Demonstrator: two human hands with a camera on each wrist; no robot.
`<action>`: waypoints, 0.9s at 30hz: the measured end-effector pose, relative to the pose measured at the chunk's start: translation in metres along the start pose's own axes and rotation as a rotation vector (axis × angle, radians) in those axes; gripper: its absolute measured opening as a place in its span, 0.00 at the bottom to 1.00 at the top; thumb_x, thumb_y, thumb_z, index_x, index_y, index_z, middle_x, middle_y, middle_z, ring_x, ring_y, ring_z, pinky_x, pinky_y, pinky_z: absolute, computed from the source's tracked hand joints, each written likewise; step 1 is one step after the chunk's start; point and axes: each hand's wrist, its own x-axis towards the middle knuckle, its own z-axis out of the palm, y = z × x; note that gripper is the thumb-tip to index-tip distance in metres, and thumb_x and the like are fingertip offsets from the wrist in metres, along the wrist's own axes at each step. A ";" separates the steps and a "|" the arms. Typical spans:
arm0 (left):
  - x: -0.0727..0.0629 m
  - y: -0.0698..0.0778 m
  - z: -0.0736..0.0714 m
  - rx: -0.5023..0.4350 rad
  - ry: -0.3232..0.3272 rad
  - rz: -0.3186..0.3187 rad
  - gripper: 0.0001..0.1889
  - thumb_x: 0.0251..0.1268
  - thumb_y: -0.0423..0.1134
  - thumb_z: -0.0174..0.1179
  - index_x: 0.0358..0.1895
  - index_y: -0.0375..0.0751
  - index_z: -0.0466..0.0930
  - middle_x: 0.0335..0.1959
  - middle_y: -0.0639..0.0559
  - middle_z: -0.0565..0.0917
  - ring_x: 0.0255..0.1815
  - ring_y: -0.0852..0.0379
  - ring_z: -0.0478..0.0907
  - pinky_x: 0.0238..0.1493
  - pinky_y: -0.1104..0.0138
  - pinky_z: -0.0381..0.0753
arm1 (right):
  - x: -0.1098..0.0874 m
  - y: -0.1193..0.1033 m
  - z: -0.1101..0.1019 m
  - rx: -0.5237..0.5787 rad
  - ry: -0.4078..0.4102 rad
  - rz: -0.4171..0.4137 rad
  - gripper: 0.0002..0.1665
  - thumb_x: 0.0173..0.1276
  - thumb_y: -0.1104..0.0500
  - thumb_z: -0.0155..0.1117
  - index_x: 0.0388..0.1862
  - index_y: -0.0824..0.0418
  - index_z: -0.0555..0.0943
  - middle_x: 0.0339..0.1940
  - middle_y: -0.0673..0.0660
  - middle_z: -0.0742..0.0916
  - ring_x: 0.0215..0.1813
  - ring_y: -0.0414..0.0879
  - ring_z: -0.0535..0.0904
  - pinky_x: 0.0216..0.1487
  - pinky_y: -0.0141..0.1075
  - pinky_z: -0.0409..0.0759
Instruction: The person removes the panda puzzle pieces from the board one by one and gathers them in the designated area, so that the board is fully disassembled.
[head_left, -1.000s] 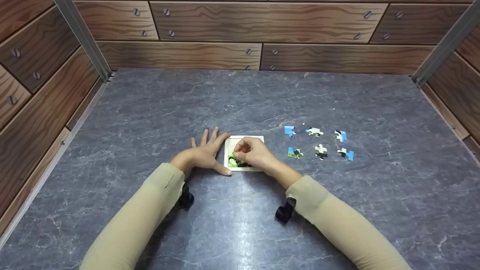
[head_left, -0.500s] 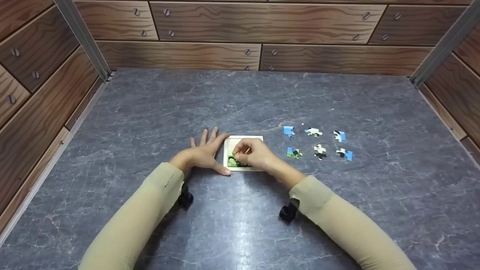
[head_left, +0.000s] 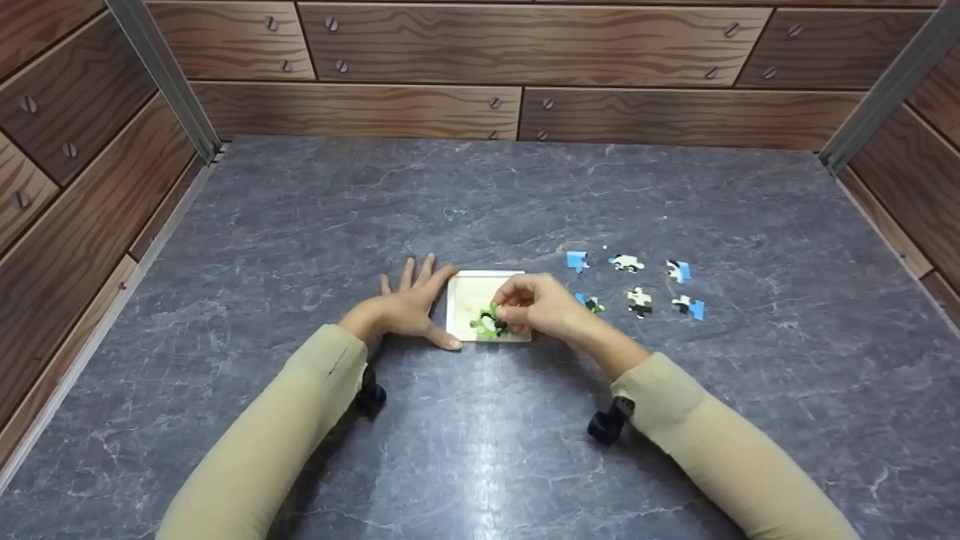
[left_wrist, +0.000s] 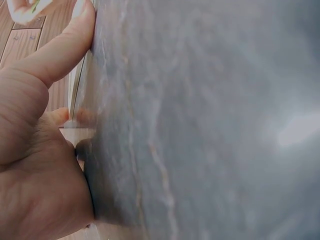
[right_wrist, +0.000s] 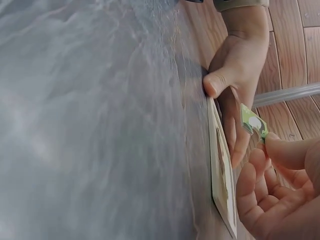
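Observation:
A pale, square puzzle tray (head_left: 466, 291) lies on the grey marbled table. My left hand (head_left: 407, 309) rests spread beside it, thumb and index finger touching its left edge. Between thumb and fingers, my right hand (head_left: 546, 306) pinches a green, white and black jigsaw puzzle piece (head_left: 488, 322). From the right wrist view, this puzzle piece (right_wrist: 254, 122) is held up off the tray (right_wrist: 220, 165). Part of the tray's right side is hidden behind the right hand. The left wrist view shows the left thumb (left_wrist: 62, 52) and palm close up.
Several loose jigsaw pieces (head_left: 640, 301) lie in two rows right of the tray, blue, white, black and green. One green and blue piece (head_left: 592, 304) is partly covered by the right hand. Wood-patterned walls (head_left: 450, 45) border the table.
My right hand has lifted the green puzzle piece from the tray's lower left corner and moved it to the right. The left hand has stayed in place.

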 end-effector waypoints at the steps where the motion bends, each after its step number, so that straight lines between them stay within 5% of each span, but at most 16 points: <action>1: 0.000 0.000 0.000 0.001 -0.001 -0.002 0.63 0.34 0.66 0.70 0.74 0.62 0.37 0.73 0.45 0.24 0.70 0.43 0.16 0.60 0.38 0.18 | -0.002 0.000 -0.002 0.006 0.001 0.005 0.07 0.59 0.70 0.63 0.37 0.71 0.79 0.26 0.55 0.80 0.23 0.42 0.75 0.24 0.32 0.76; 27: 0.001 0.002 -0.001 -0.019 -0.012 -0.028 0.63 0.32 0.65 0.71 0.74 0.65 0.37 0.73 0.47 0.24 0.70 0.45 0.15 0.60 0.40 0.18 | -0.059 0.029 -0.070 -0.055 0.064 0.101 0.11 0.60 0.70 0.62 0.42 0.72 0.76 0.29 0.57 0.79 0.27 0.44 0.75 0.28 0.32 0.76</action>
